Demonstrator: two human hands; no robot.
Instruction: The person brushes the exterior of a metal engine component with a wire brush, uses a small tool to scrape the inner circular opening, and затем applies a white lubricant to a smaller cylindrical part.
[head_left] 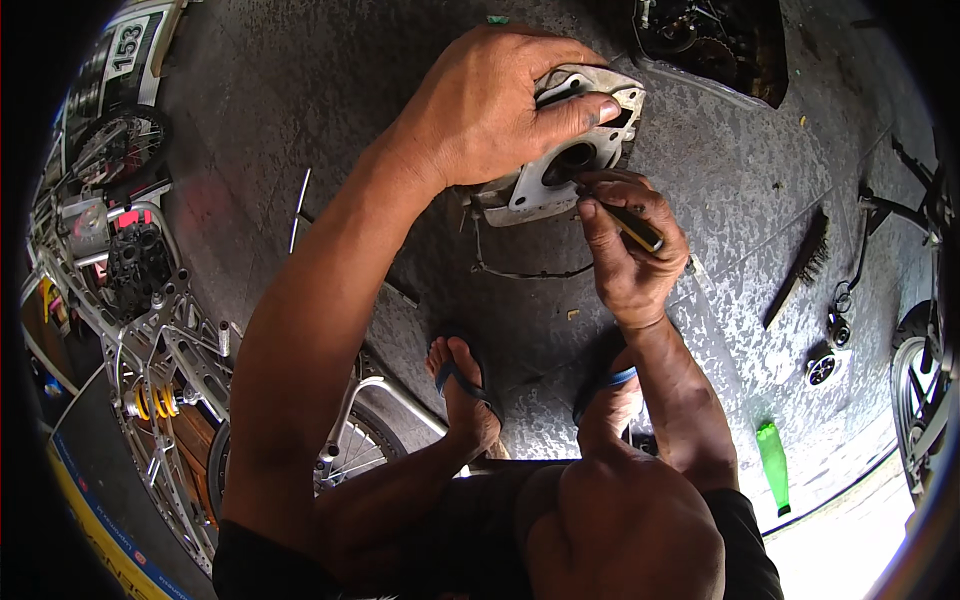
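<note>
My left hand [490, 105] is closed on a grey metal engine casting [532, 192], its thumb lying across the flat face with bolt holes. The casting is tilted above the floor, and a dark round bore opens in its face. In my right hand [635, 270] is a small hand tool with a black and yellow handle [638, 230], pinched between thumb and fingers. The tool's front end points at the lower edge of the bore; fingers and shadow hide its tip, so I cannot tell its kind.
A thin wire [530, 273] curves below the casting. Rightward on the floor lie a long brush [800, 268], a round metal part [822, 368] and a green tube [772, 465]. Dark engine parts [700, 40] sit at the far right. A motorcycle frame [160, 350] stands left, near a thin metal rod [300, 210].
</note>
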